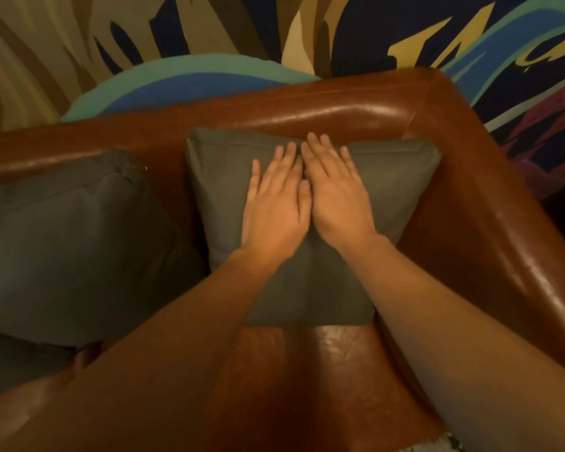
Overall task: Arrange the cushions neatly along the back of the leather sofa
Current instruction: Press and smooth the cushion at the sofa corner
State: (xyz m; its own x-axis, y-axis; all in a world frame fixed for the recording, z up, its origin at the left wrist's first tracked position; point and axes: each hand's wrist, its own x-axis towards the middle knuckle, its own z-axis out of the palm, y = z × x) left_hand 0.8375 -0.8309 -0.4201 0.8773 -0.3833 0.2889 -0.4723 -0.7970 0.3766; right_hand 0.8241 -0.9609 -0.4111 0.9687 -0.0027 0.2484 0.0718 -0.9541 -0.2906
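Head view: patting the corner cushion flat.
Left hand (274,210) and right hand (336,197), fingers spread flat and gripping nothing, press the grey square fabric cushion (398,184) into the brown leather sofa's (356,109) right back corner; the neighbouring grey cushion (69,243) probably needs straightening next.

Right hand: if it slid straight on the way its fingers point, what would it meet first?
The right hand lies flat on the cushion, fingers toward the sofa back. That leather back would likely come first; its fingertips look nearly there already.

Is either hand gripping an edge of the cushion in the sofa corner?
No: the left hand and right hand both lie flat, fingers stretched out, on the face of the corner cushion.
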